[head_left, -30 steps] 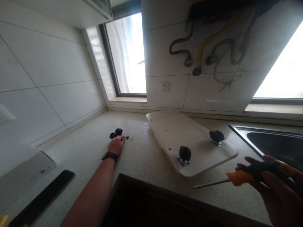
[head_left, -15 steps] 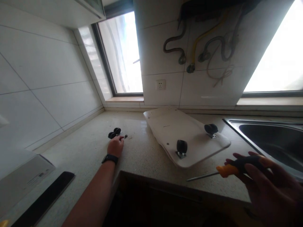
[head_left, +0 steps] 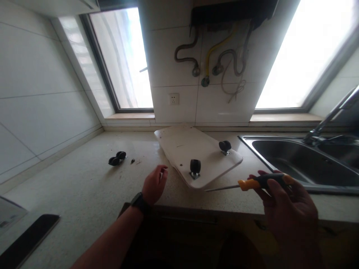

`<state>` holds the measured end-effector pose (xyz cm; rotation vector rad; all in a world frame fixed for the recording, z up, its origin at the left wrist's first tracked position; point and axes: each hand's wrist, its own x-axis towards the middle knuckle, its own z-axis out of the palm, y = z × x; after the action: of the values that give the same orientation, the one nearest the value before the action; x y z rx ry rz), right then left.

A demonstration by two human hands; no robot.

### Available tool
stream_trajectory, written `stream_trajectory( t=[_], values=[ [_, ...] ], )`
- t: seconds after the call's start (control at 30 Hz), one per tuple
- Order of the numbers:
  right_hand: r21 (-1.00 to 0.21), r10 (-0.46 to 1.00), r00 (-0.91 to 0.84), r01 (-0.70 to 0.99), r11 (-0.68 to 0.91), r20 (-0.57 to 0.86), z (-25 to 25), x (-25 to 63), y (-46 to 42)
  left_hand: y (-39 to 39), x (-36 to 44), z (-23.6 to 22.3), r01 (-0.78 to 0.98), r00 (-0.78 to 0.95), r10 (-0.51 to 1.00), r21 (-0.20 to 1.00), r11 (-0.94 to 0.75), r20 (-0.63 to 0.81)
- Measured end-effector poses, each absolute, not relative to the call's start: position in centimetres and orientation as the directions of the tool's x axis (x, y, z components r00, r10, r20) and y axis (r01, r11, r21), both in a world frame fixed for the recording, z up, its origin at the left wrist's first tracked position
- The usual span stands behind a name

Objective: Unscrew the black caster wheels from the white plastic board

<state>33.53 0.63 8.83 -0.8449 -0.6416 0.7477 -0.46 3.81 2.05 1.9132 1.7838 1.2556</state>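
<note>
My right hand [head_left: 288, 203] is wrapped round the orange and black handle of a screwdriver [head_left: 260, 182], its shaft pointing left past the front corner of a white board [head_left: 179, 145]. On that board, two black casters [head_left: 195, 166] stand wheels up on metal plates. My left hand [head_left: 155, 183], with a dark watch on its wrist, is over the counter just left of the board, fingers curled and pinched; whatever is between them is too small to make out. Two loose casters [head_left: 117, 158] lie farther left, beside a small dark piece [head_left: 132, 161] and some tiny bits.
A steel sink [head_left: 283, 160] with a faucet [head_left: 316, 136] is set into the counter [head_left: 92, 186] at the right. A dark phone-like slab [head_left: 30, 239] and a white box [head_left: 9, 213] lie at the left. The front edge drops to a dark space.
My left hand has left the small pieces by the loose casters and moved right, towards the board. The view has turned right. The screwdriver stays in my right hand.
</note>
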Motion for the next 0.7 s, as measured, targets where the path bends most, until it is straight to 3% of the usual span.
stream_trajectory(
  t=[0.1, 0.2, 0.37, 0.5, 0.7],
  values=[
    [-0.805, 0.758, 0.602, -0.305, 0.508, 0.250, 9.1, 33.5, 1.2, 2.8, 2.5, 2.0, 0.418, -0.099, 0.968, 0.892, -0.171, 0.232],
    [-0.792, 0.737, 0.606, -0.275, 0.546, 0.298, 9.7, 33.1, 1.7, 2.1, 4.4, 2.0, 0.172, 0.025, 1.000, 0.985, 0.005, -0.009],
    [-0.801, 0.721, 0.585, -0.192, 0.568, 0.371, 10.6, 31.9, 2.3, 0.9, 6.2, 2.7, 0.010, 0.279, 0.931, 0.970, 0.243, -0.236],
    [-0.815, 0.727, 0.535, -0.117, 0.568, 0.430, 11.2, 31.5, 3.1, 0.3, 7.0, 3.0, -0.154, 0.251, 0.921, 0.927, 0.342, -0.298],
    [-0.798, 0.747, 0.376, -0.033, 0.602, 0.548, 12.3, 31.2, 4.3, 0.4, 7.6, 2.7, -0.239, 0.201, 0.929, 0.905, 0.353, -0.309]
  ],
)
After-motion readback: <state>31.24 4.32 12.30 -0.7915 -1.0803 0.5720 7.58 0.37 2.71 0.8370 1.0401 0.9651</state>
